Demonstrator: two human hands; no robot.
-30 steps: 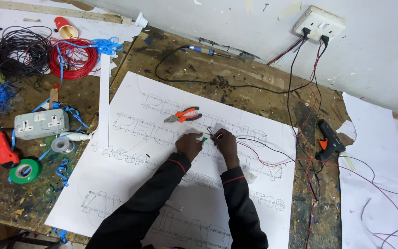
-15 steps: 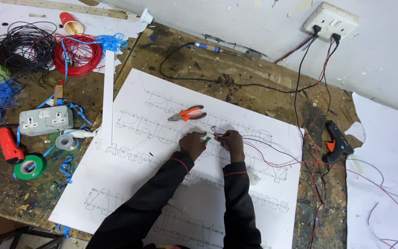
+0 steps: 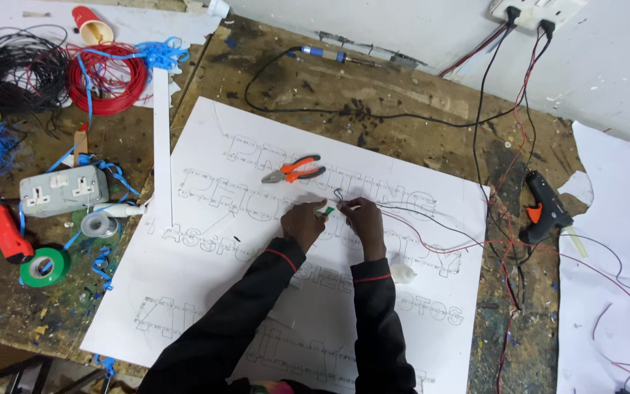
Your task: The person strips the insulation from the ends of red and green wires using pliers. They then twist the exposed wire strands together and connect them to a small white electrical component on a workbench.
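Both hands meet over the middle of the white sign board (image 3: 205, 270) with outlined lettering: the left hand (image 3: 302, 222) has its fingers pinched closed on a small green piece (image 3: 327, 211), which sticks out at the fingertips toward the other hand. The right hand (image 3: 362, 217), just beside it, pinches the end of a thin wire (image 3: 417, 211); a small loop stands up between the two grips and the rest trails off to the right across the board. Orange-handled pliers (image 3: 293, 170) lie untouched just above the hands, the black glue gun (image 3: 545, 208) well apart at right.
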